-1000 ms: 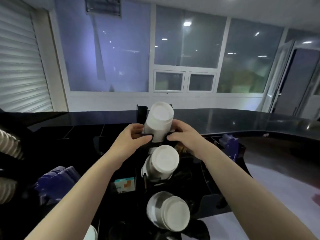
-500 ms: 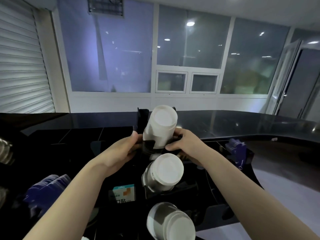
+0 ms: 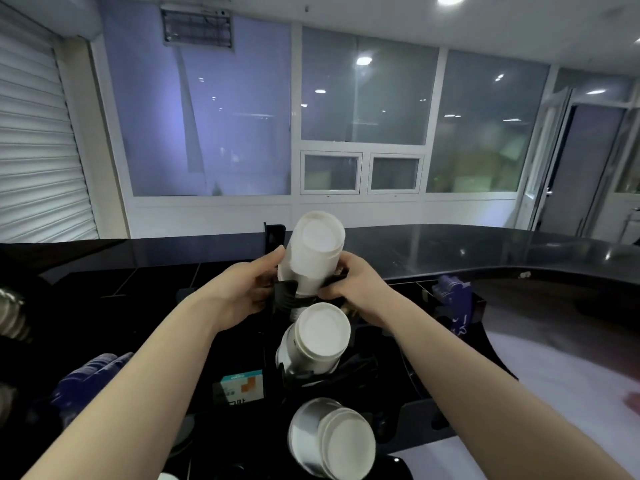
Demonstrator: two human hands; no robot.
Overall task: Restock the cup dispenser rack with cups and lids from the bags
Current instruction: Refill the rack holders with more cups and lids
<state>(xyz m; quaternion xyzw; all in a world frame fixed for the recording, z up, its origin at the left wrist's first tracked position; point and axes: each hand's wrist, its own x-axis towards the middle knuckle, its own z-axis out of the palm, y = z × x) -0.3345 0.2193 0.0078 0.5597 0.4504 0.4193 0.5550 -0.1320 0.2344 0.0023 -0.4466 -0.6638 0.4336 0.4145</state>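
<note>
A black cup dispenser rack (image 3: 287, 296) stands on the dark counter with three stacks of white cups poking out bottom-first. The top stack (image 3: 313, 258) sits in the highest ring. My left hand (image 3: 242, 292) grips the ring and the stack's left side, thumb up against the cups. My right hand (image 3: 353, 282) holds the stack's right side at the ring. Below it are the middle stack (image 3: 317, 337) and the lowest stack (image 3: 334, 438). No bags or lids can be made out.
A dark glossy counter (image 3: 467, 251) curves away to the right. Blue items sit at the left (image 3: 90, 375) and right (image 3: 453, 296). A teal-and-orange label (image 3: 240, 384) is beside the rack. Ribbed pale stacks (image 3: 10, 313) show at the far left.
Both hands stay on the top stack; my left thumb has risen higher along the cups. The view has shifted slightly.
</note>
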